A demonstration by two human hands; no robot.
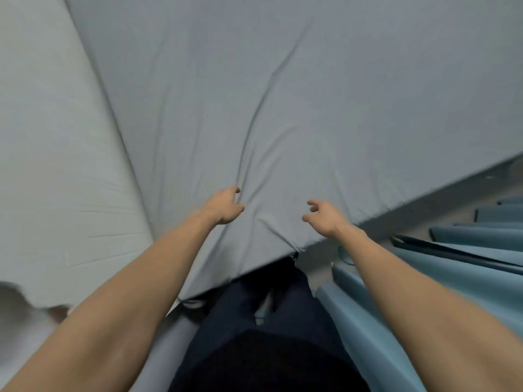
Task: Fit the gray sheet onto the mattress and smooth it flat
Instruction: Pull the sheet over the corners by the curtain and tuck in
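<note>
The gray sheet (297, 94) covers the top of the mattress, with long creases fanning out from the near corner. My left hand (225, 206) rests on the sheet near that corner, fingers curled into a fold of the fabric. My right hand (324, 217) hovers just above the sheet a little to the right, fingers loosely spread and holding nothing. The sheet hangs over the near corner of the mattress (294, 248) in front of my legs.
A second, paler mattress or pad (51, 151) lies along the left. Blue pleated curtains (467, 250) hang close on the right, with a narrow strip of floor (441, 199) between them and the bed. My dark trousers (268, 321) fill the bottom centre.
</note>
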